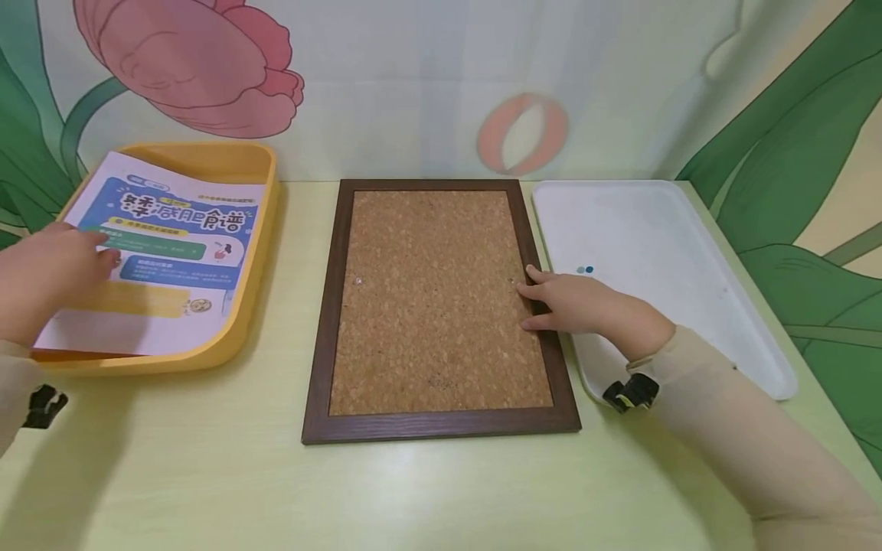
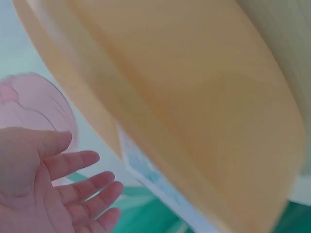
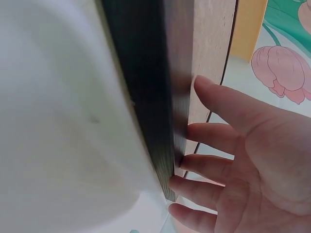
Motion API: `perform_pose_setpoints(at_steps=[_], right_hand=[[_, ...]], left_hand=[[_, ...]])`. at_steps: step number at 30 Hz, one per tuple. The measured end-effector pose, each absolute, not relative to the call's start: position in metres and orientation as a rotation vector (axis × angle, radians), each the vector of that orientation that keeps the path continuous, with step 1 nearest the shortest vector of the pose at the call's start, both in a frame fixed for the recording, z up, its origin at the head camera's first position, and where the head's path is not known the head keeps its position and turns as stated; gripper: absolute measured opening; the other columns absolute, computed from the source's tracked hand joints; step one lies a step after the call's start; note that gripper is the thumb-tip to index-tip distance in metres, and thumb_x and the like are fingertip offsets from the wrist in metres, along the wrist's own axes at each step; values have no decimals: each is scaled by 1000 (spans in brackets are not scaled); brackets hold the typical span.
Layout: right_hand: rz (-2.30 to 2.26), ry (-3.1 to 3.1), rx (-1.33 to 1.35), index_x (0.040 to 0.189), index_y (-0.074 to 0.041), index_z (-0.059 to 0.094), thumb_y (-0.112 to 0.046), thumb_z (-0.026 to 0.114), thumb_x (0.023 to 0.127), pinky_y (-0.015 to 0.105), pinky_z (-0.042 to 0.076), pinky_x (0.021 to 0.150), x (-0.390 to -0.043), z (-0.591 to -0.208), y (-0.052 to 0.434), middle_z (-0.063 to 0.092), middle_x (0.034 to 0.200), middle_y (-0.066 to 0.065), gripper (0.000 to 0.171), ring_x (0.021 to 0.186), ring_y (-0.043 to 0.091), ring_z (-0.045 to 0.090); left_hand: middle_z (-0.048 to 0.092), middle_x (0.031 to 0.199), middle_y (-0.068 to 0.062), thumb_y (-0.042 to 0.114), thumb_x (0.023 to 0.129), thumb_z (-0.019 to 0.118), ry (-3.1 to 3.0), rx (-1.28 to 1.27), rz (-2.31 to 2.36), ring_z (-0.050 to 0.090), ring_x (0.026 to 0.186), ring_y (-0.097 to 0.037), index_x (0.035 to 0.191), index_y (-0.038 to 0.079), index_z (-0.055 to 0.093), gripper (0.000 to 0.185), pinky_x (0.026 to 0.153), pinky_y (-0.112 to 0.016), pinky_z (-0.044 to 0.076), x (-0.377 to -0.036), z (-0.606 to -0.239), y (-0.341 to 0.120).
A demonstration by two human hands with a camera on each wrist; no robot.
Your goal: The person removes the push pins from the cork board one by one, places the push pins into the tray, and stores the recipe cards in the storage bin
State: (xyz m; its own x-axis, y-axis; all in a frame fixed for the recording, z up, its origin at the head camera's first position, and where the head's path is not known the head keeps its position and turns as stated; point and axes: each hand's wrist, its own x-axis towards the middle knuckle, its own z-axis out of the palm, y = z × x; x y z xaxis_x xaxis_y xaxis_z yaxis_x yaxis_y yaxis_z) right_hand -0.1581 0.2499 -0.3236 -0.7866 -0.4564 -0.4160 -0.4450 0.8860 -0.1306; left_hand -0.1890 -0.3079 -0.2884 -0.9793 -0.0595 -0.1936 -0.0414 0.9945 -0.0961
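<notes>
The printed paper sheet with blue and yellow panels (image 1: 165, 252) lies in the shallow yellow plastic tray (image 1: 262, 229) at the left of the pale green table (image 1: 441, 490), its near edge propped over the tray's front wall. My left hand (image 1: 51, 275) rests flat on the sheet's left side, fingers straight and relaxed, gripping nothing. To lift it well, I judge I should slide my fingertips toward the raised near edge, get my thumb under it, and pinch lightly so the paper doesn't crease or drag against the tray rim. My right hand (image 1: 572, 302) lies open against the right side of the rectangular cork board with the dark brown wooden frame (image 1: 434, 306), fingers straight and touching the frame; keeping steady pressure there should stop the board from skating on the smooth table. Just beside that hand sits the flat white plastic tray (image 1: 689, 252), with what look like small blue pins (image 1: 585, 269) on it, within easy reach.
</notes>
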Motion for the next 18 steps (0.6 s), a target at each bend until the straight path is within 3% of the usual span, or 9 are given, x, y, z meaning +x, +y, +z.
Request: perform_pose_setpoints(at_steps=[3,9,18], right_hand=[[-42,2627,-663,141,-2,37,-39,58,91,49,41,93,-157,-324,251,19,149,25,66,125,41,39],[-50,2648,-661,142,-3,38,-39,59,91,48,43,91,-156,-326,254,20,150,23,65,122,40,43],[-63,2649,-654,142,-4,37,-39,58,91,50,42,90,-156,-328,254,19,150,24,65,121,42,44]], left_hand=[[42,109,-36,21,98,43,2953,-56,-125,40,92,-47,120,-14,45,42,83,-67,37,-182,-282,-286],[38,128,-34,27,100,32,2988,63,-14,38,113,-52,132,-8,42,48,83,-68,35,-174,-278,-247],[46,123,-31,28,99,33,2979,199,67,45,108,-50,128,-6,46,47,81,-65,38,-162,-284,-216]])
